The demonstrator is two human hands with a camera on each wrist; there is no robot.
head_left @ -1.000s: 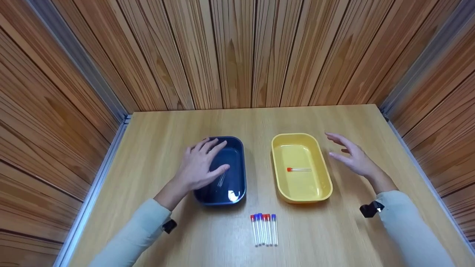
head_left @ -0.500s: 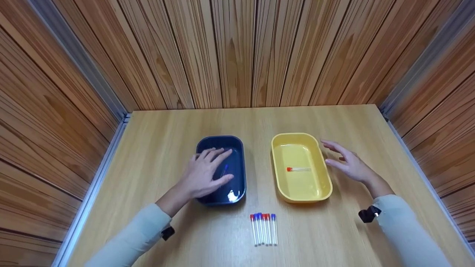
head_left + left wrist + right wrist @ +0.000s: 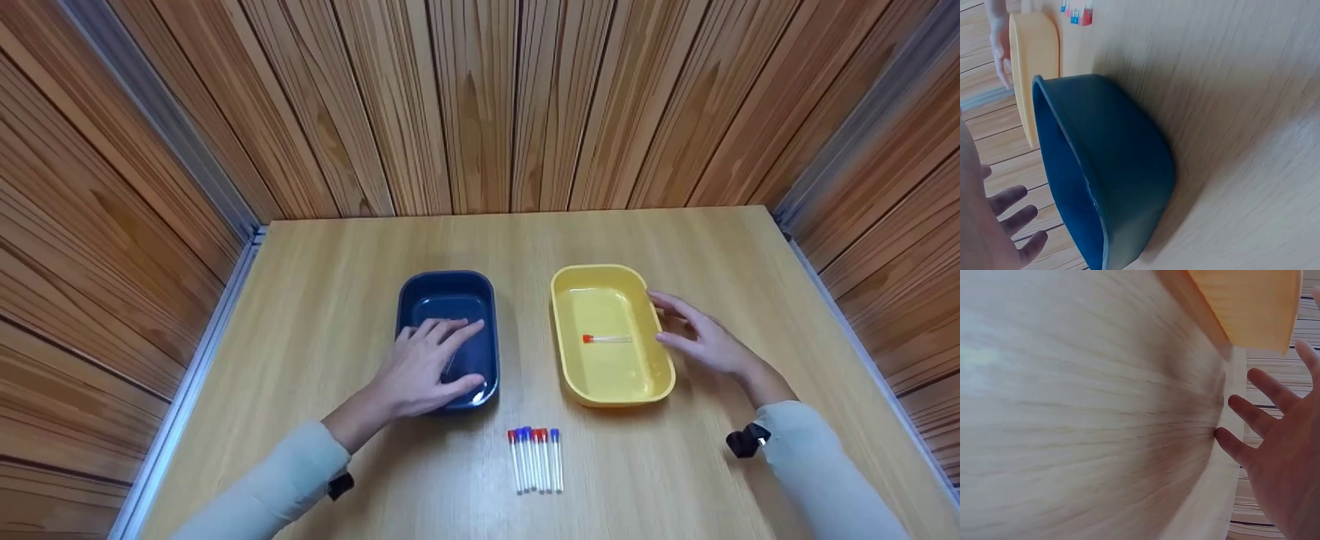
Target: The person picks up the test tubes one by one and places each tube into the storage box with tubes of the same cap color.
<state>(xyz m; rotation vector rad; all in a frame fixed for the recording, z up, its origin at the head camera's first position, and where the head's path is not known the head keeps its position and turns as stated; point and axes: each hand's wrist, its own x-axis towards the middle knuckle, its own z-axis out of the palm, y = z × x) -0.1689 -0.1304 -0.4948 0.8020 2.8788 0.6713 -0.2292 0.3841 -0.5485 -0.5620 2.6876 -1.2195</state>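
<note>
My left hand (image 3: 421,373) hovers over the near half of a dark blue tray (image 3: 448,285), fingers spread and holding nothing. In the left wrist view its fingers (image 3: 1019,219) stand apart above the tray's open side. The hand hides much of the tray's floor. At the right rim of a yellow tray (image 3: 577,375) is my right hand (image 3: 709,343), its fingertips close to the outer wall, nothing in it. The right wrist view has its fingers (image 3: 1261,417) spread beside that tray. One clear tube with a red cap (image 3: 606,339) lies crosswise inside the yellow tray.
Several clear tubes with red and blue caps (image 3: 535,461) lie side by side on the wooden table (image 3: 360,262), in front of the gap between the trays. Wood-panelled walls (image 3: 480,112) stand at the back and sides.
My left hand has moved nearer and slightly right over the blue tray, covering the blue-capped tube seen there earlier. My right hand has come closer to the yellow tray's rim.
</note>
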